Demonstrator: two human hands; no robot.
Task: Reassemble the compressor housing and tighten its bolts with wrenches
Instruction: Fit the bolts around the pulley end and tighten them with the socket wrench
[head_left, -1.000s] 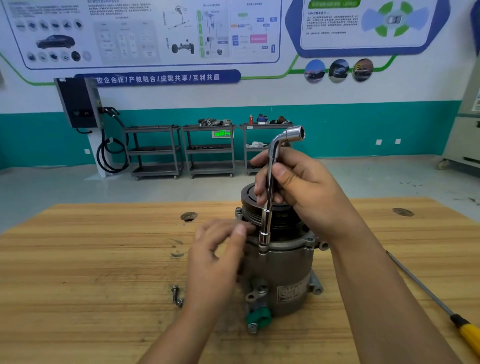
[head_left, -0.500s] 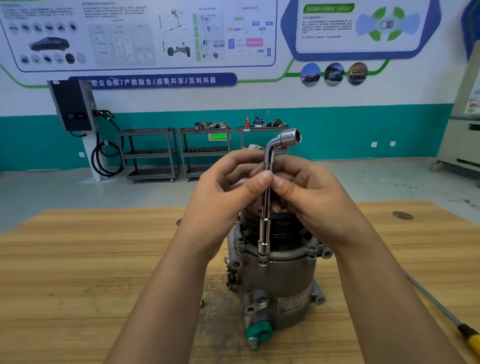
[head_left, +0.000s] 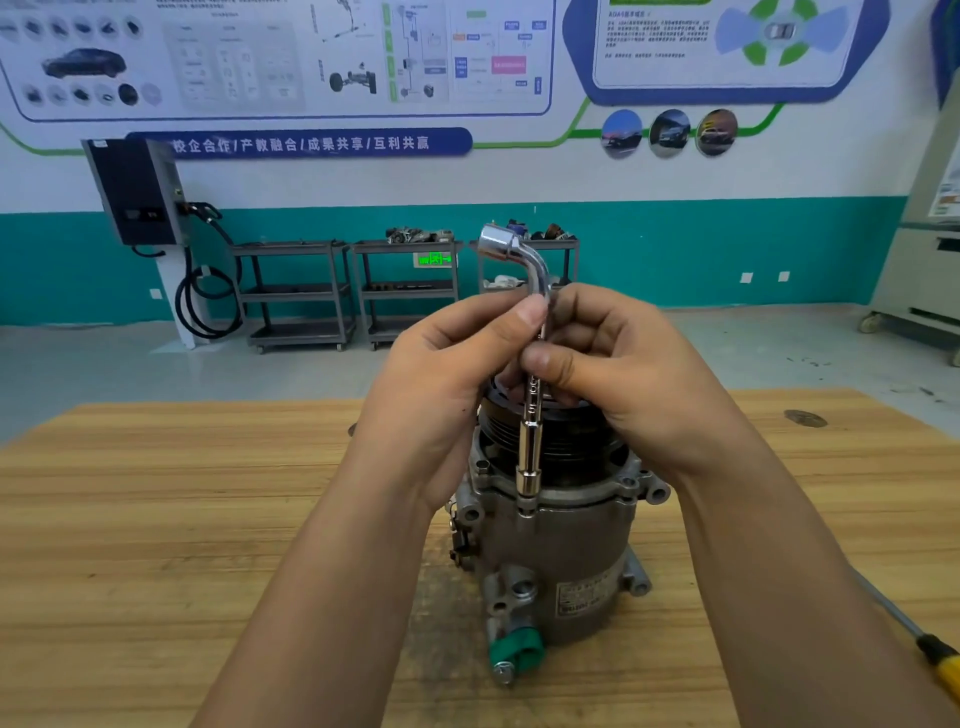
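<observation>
Chrome-bright, an L-shaped wrench (head_left: 529, 457) stands upright over the compressor (head_left: 566, 561), its lower socket set down on a bolt (head_left: 525, 508) at the front of the housing flange. The bent upper end points up and to the left, with its open socket facing away from the hands. Both hands meet at the upper shaft and clamp it: the left hand (head_left: 447, 384) pinches it just below the bend with the thumb pressed on the front, and the right hand (head_left: 628, 374) pinches it a little lower, thumb across the shaft and fingers curled behind. The two thumbs lie close together, one above the other. The compressor stands on end near the middle of the wooden table (head_left: 156, 519), with its dark ribbed pulley (head_left: 571, 447) on top, partly hidden behind the hands, and a green cap (head_left: 517, 649) on a port near its base, facing the camera. A label is on the grey body's right side, too small to read. At the right edge of the table lies a screwdriver (head_left: 935, 660) with a yellow and black handle, well apart from the compressor. Beyond the table, grey carts (head_left: 301, 291) stand against a teal and white wall.
</observation>
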